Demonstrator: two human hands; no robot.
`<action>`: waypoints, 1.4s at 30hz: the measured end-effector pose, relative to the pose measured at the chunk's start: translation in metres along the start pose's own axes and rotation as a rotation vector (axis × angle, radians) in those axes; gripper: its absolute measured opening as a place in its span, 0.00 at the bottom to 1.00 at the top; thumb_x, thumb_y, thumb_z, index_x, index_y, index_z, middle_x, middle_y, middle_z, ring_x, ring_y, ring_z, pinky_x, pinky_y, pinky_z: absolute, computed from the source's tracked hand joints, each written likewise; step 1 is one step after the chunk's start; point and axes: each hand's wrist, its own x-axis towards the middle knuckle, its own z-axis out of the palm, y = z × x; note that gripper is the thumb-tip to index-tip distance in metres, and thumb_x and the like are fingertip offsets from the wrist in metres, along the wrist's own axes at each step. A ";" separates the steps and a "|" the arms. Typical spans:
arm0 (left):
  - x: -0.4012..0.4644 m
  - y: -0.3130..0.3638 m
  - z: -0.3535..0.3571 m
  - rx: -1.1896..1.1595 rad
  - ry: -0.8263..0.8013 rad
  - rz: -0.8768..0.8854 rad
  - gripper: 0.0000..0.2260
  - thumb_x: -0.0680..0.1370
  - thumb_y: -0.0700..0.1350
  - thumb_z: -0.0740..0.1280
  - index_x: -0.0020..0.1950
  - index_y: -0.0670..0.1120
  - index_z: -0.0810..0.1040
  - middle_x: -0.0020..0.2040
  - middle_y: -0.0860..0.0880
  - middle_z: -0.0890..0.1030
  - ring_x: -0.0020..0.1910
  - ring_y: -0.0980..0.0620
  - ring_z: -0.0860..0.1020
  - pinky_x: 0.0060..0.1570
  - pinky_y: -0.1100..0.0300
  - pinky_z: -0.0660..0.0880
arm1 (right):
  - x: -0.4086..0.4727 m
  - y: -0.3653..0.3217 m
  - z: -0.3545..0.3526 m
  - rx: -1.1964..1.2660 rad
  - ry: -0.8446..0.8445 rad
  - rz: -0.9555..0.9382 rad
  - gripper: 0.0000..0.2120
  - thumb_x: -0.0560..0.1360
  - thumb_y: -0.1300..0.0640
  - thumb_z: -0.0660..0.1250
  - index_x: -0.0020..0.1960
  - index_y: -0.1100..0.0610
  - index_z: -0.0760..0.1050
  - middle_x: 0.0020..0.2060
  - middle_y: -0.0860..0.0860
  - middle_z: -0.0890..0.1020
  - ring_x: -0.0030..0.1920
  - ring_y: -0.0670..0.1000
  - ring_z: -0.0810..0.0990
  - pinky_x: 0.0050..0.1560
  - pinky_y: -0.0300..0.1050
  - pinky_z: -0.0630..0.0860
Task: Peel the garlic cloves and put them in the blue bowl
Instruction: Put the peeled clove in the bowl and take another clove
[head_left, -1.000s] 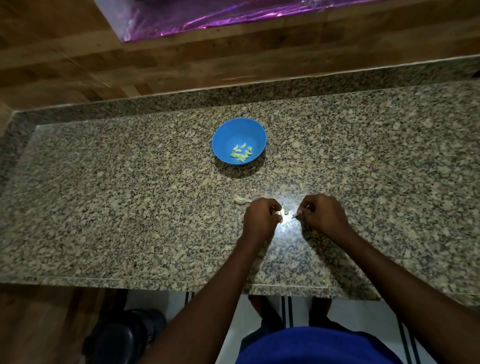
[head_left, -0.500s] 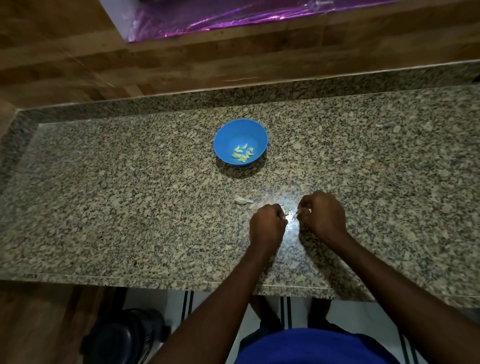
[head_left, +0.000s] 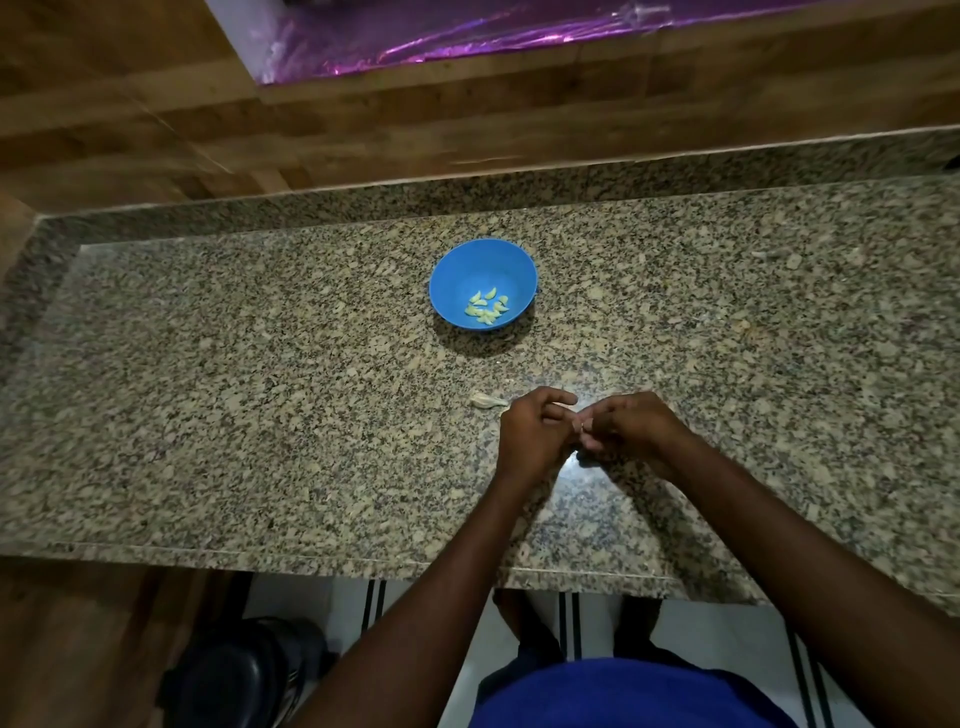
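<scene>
While peeled cloves are sitting in the blue bowl, the left hand and right hand are pinching a small garlic clove, probably light, slippery and best gripped at its tips.

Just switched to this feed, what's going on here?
A person is peeling garlic at a granite counter. The left hand and right hand meet over a small clove, mostly hidden. Several peeled cloves lie in the blue bowl; one unpeeled piece waits beside the left hand.
</scene>
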 end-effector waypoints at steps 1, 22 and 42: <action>0.002 0.001 -0.001 -0.045 -0.012 -0.025 0.10 0.74 0.32 0.70 0.52 0.43 0.82 0.37 0.48 0.84 0.33 0.56 0.82 0.35 0.58 0.81 | 0.001 -0.001 0.001 0.025 -0.001 0.016 0.03 0.74 0.73 0.68 0.45 0.71 0.80 0.32 0.65 0.82 0.28 0.58 0.80 0.42 0.64 0.83; -0.002 -0.039 -0.011 0.715 0.098 0.425 0.10 0.73 0.35 0.66 0.50 0.45 0.81 0.48 0.48 0.80 0.49 0.46 0.77 0.42 0.52 0.75 | 0.035 -0.013 0.003 -0.923 0.260 -0.553 0.03 0.68 0.62 0.76 0.38 0.56 0.84 0.32 0.50 0.84 0.29 0.41 0.75 0.30 0.25 0.64; -0.001 -0.056 -0.019 0.907 0.080 0.503 0.15 0.74 0.41 0.67 0.60 0.43 0.77 0.56 0.45 0.78 0.52 0.44 0.73 0.50 0.49 0.72 | 0.042 -0.034 0.043 -1.726 0.059 -0.619 0.06 0.77 0.61 0.63 0.52 0.60 0.77 0.51 0.59 0.82 0.54 0.60 0.81 0.48 0.48 0.74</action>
